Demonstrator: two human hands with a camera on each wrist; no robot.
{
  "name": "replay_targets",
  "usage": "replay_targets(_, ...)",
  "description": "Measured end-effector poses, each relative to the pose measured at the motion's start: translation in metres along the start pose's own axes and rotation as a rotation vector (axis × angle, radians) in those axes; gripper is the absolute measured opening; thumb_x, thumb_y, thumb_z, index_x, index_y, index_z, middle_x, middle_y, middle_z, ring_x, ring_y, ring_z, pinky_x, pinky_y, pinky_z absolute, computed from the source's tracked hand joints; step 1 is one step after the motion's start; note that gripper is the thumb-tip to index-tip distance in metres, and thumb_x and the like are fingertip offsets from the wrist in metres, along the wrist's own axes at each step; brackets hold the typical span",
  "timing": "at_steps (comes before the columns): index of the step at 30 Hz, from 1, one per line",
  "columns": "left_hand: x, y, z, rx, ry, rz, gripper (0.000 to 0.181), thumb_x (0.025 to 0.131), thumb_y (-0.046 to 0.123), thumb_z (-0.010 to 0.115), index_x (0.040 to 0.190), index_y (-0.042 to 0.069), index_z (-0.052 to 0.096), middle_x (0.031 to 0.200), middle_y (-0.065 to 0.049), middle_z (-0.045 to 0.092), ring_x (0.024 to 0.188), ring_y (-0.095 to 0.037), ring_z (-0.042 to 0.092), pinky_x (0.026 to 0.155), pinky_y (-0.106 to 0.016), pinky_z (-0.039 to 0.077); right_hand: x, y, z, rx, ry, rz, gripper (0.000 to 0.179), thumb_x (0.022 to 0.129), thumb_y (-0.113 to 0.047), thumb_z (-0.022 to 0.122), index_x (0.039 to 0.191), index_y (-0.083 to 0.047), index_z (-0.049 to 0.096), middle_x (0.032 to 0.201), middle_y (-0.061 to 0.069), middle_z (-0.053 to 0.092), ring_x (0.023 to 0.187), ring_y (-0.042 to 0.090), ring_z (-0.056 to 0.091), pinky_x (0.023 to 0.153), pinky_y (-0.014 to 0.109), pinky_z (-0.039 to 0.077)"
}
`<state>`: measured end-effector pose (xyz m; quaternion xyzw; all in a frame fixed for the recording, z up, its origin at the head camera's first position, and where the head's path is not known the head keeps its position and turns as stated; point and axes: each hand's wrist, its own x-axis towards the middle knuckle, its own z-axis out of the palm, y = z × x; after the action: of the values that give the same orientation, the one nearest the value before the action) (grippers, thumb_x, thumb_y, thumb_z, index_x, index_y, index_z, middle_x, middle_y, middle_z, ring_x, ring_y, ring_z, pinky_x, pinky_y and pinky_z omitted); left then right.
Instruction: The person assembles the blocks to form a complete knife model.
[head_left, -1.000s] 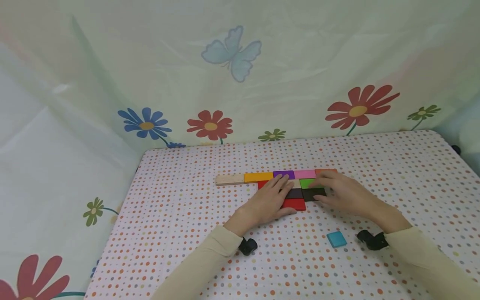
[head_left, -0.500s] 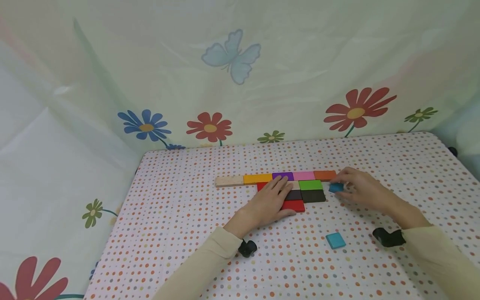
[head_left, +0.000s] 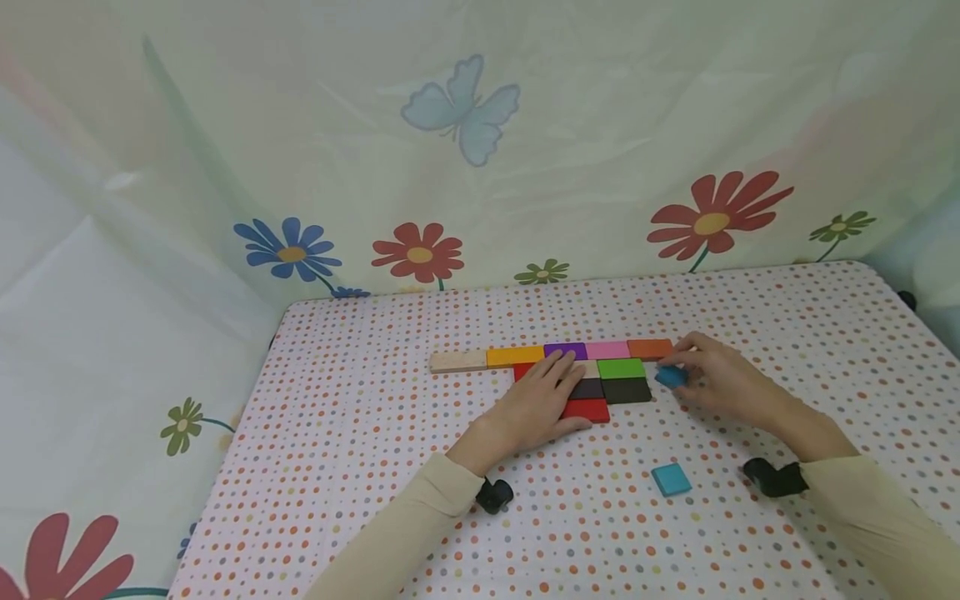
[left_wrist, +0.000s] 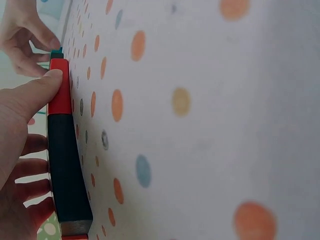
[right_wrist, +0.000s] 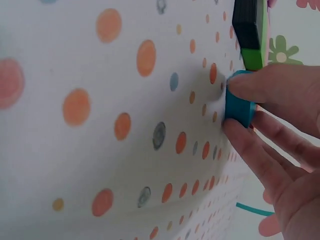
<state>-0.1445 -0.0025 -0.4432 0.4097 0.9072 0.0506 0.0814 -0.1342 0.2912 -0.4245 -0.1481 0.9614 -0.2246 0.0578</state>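
Note:
Coloured flat blocks lie joined in rows on the table. My left hand (head_left: 528, 408) rests palm down across them, its fingers stretched over part of the rows and its thumb on a red block (head_left: 588, 410). A blue block (head_left: 670, 377) is pinched between the thumb and fingers of my right hand (head_left: 727, 383), just right of the green block (head_left: 621, 368) and black block (head_left: 627, 390). From the right wrist, this blue block (right_wrist: 239, 105) appears tilted, close to the cloth. The left hand hides some blocks.
A back row runs from a plain wooden block (head_left: 459, 361) through yellow, purple and pink to an orange block (head_left: 649, 348). One loose light-blue square block (head_left: 671, 479) lies nearer the front. A dotted cloth (head_left: 360, 417) covers the table; a printed curtain (head_left: 585, 108) hangs behind.
My right hand has moved right, off the green and black blocks, and the blue block has come into view in its fingers, turning slightly since. The left hand stays in place.

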Motion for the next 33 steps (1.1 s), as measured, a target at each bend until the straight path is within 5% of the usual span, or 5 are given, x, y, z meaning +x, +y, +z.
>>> replay_targets(12, 0.000, 0.000, 0.000, -0.015, 0.003, -0.003, 0.076, 0.109, 0.055, 0.048, 0.165, 0.007, 0.031, 0.173, -0.014, 0.021, 0.160, -0.029, 0.016, 0.127, -0.034, 0.014, -0.005, 0.006, 0.001, -0.033, 0.026, -0.059, 0.039, 0.079, 0.001, 0.088, 0.113, 0.009, 0.072, 0.105, 0.019, 0.067, 0.090, 0.031, 0.068, 0.082, 0.052, 0.059)
replay_targets(22, 0.001, -0.002, 0.000, -0.015, -0.002, -0.002, 0.076, 0.109, 0.056, 0.046, 0.165, 0.007, 0.030, 0.173, -0.014, 0.021, 0.160, -0.028, 0.015, 0.127, -0.034, 0.014, -0.005, 0.005, -0.001, -0.015, 0.007, -0.067, 0.040, 0.079, 0.001, 0.088, 0.115, 0.008, 0.071, 0.113, 0.024, 0.066, 0.096, 0.037, 0.068, 0.086, 0.055, 0.058)
replay_targets(29, 0.000, -0.003, 0.000, -0.012, -0.004, -0.005, 0.076, 0.108, 0.055, 0.047, 0.165, 0.007, 0.030, 0.173, -0.013, 0.020, 0.160, -0.028, 0.015, 0.127, -0.034, 0.014, -0.005, -0.001, 0.001, -0.033, 0.019, -0.077, 0.040, 0.080, -0.012, 0.091, 0.112, 0.005, 0.074, 0.105, 0.016, 0.064, 0.086, 0.026, 0.060, 0.073, 0.043, 0.056)
replay_targets(33, 0.001, 0.000, 0.000, -0.016, -0.008, 0.005, 0.076, 0.108, 0.055, 0.047, 0.165, 0.007, 0.030, 0.173, -0.014, 0.020, 0.160, -0.029, 0.015, 0.127, -0.034, 0.013, -0.006, -0.004, 0.003, -0.055, 0.044, -0.054, 0.035, 0.080, -0.006, 0.089, 0.107, 0.007, 0.073, 0.099, 0.015, 0.064, 0.083, 0.024, 0.057, 0.072, 0.042, 0.054)
